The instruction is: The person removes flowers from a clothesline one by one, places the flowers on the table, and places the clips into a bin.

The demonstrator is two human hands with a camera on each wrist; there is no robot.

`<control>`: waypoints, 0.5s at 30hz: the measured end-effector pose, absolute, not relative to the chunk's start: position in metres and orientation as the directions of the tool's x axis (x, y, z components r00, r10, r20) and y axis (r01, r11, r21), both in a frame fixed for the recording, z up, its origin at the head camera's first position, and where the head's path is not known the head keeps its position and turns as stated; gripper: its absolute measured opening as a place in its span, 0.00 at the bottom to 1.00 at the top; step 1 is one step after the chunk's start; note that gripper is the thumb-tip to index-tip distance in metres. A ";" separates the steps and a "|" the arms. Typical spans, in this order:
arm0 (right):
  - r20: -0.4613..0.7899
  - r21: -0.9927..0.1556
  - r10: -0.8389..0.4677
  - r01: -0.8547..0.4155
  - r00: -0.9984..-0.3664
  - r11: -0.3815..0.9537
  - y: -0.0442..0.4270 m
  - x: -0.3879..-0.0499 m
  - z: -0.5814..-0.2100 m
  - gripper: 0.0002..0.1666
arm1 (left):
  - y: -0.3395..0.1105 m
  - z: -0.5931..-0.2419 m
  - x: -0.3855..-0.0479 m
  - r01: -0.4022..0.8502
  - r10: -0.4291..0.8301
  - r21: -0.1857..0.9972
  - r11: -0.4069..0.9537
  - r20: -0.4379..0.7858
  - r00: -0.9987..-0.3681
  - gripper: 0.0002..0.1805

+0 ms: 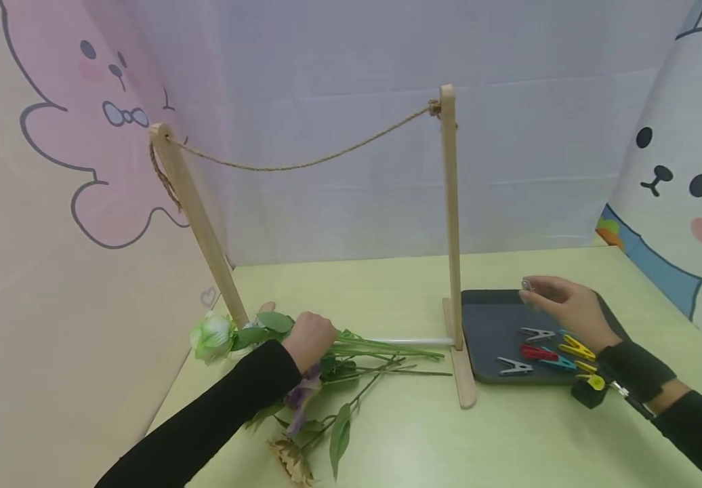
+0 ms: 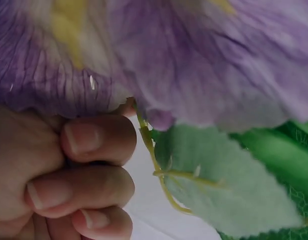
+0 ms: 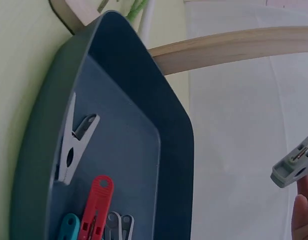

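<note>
In the head view my left hand (image 1: 311, 339) is curled over a pile of artificial flowers on the table. Close up in the left wrist view, its fingers (image 2: 101, 137) bend in at a thin green stem (image 2: 147, 140), and a purple flower (image 2: 194, 60) hides part of the grip. A pale green-white flower (image 1: 212, 337) lies left of this hand. My right hand (image 1: 576, 312) pinches a grey clothespin (image 3: 296, 162) above the dark tray (image 1: 491, 373). Inside the tray lie grey, red (image 3: 96, 205), blue and yellow clothespins.
Two wooden posts (image 1: 450, 203) stand on the table, with a twine rope (image 1: 290, 167) sagging between their tops. A white rod (image 1: 412, 341) runs low between the posts. Flower stems stretch toward the right post's foot. A beige flower (image 1: 292, 461) lies near the front.
</note>
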State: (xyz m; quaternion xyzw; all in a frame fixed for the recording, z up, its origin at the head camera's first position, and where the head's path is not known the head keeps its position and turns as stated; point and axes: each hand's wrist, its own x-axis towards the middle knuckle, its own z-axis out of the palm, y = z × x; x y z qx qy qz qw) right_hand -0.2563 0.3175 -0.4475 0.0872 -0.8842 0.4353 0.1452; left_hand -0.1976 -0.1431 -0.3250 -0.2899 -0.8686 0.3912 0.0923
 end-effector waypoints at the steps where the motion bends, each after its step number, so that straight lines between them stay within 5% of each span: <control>1: 0.323 -0.747 -0.038 -0.280 -0.946 0.603 0.309 -0.249 -0.438 0.24 | -0.143 -0.325 -0.198 0.432 0.576 -0.732 0.527 -0.066 -0.814 0.33; 8: 0.304 -0.686 -0.142 -0.320 -0.942 0.654 0.267 -0.210 -0.383 0.26 | -0.144 -0.327 -0.201 0.462 0.592 -0.685 0.564 -0.054 -0.804 0.32; 15: 0.248 -0.605 -0.240 -0.344 -0.939 0.718 0.255 -0.211 -0.382 0.26 | -0.146 -0.326 -0.208 0.488 0.552 -0.624 0.611 -0.106 -0.827 0.28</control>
